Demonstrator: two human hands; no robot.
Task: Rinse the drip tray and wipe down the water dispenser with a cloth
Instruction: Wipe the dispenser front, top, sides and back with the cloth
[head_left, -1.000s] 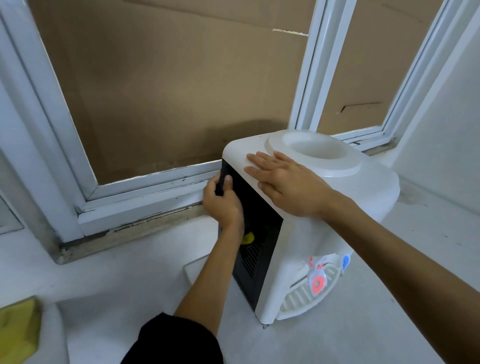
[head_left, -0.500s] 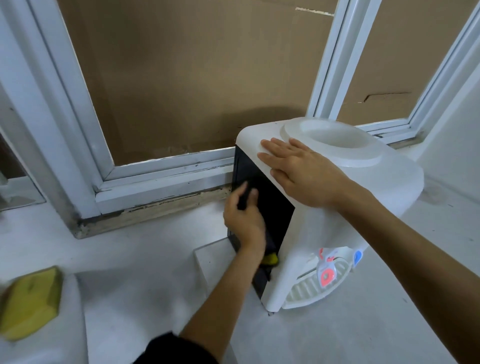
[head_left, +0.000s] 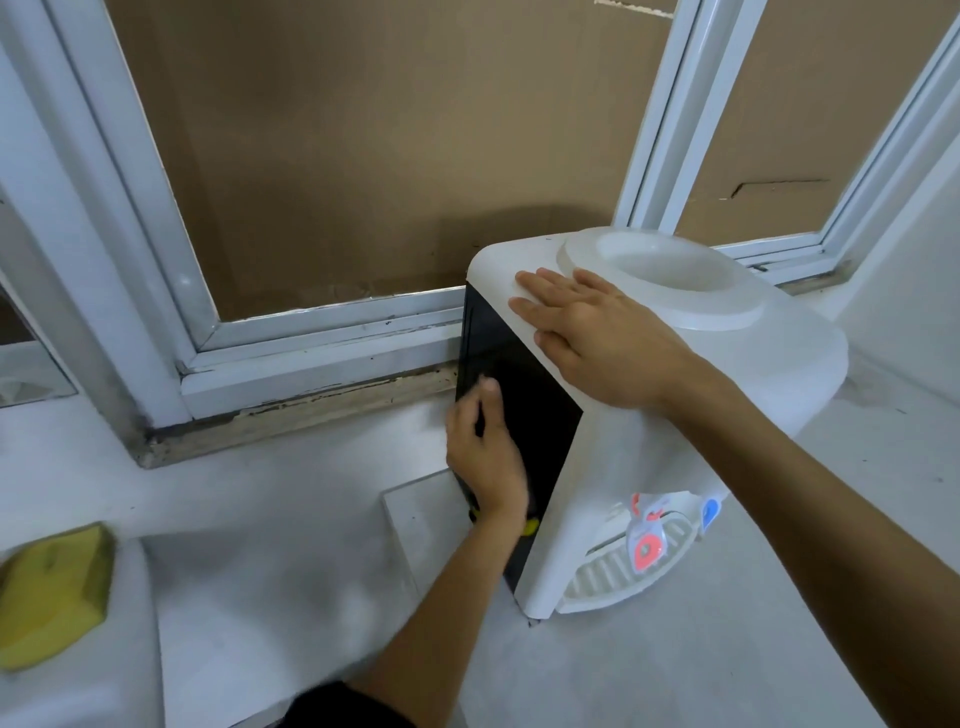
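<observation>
At the lower left of the frame a yellow sponge block (head_left: 54, 592) sits on a white raised ledge (head_left: 130, 649), well apart from the work, so I judge it parked there for another step. Moving right, my left hand (head_left: 485, 457) presses flat against the black rear panel (head_left: 524, 415) of the white plastic water dispenser (head_left: 701, 395), near the panel's lower half. A bit of yellow cloth (head_left: 530, 527) peeks out under the heel of the hand; most of it is hidden, so I read this grip as closed down on the cloth, pinning it to the panel to wipe. The dispenser stands on the pale grey tabletop (head_left: 675, 675), at centre right of the frame, turned so its back faces me for reach. My right hand (head_left: 597, 332) lies open, palm down, fingers spread on the dispenser's top, beside the round bottle well (head_left: 665, 270). It holds nothing; I take it as a brace against my push. At lower right, the white slotted drip tray (head_left: 613, 579) sits seated under the red tap (head_left: 647, 545) and blue tap (head_left: 711, 512).
</observation>
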